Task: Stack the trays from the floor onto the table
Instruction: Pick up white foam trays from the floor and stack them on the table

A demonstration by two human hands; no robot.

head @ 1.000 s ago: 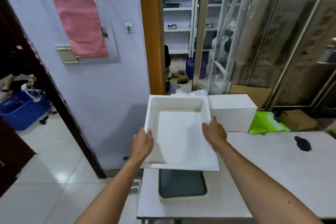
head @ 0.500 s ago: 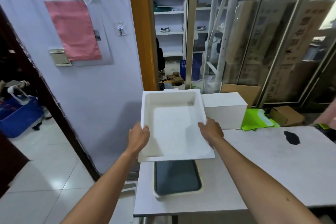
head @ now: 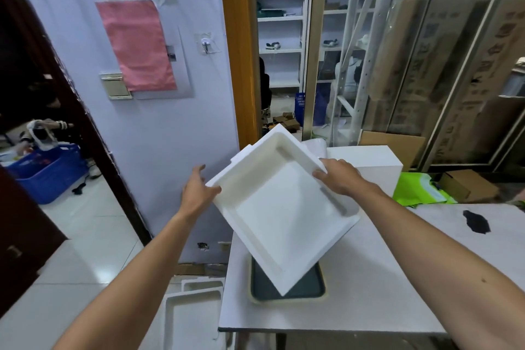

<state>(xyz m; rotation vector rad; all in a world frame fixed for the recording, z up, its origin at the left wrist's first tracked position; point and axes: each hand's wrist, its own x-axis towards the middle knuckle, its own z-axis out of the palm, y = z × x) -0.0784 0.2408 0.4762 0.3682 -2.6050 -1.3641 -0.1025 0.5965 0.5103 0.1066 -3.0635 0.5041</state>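
Observation:
I hold a white foam tray (head: 284, 213) tilted and turned corner-on above the white table (head: 383, 287). My right hand (head: 339, 176) grips its far right rim, fingers curled over the edge. At the tray's left corner is my left hand (head: 197, 190), fingers spread and straight, only the thumb touching the rim. Under the foam tray a dark tray with a cream rim (head: 309, 290) lies on the table, partly hidden. Two more white foam trays (head: 193, 310) lie on the floor beside the table's left edge.
A white foam box (head: 372, 162) stands at the table's back, with green sheets (head: 417, 187) and a cardboard box (head: 468, 185) to its right. A black patch (head: 475, 221) marks the tabletop. A blue crate (head: 45, 173) sits on the floor at left.
The foam tray has turned from square-on to corner-on and tilted. My left hand has let go of its side grip and spread its fingers. More floor shows now.

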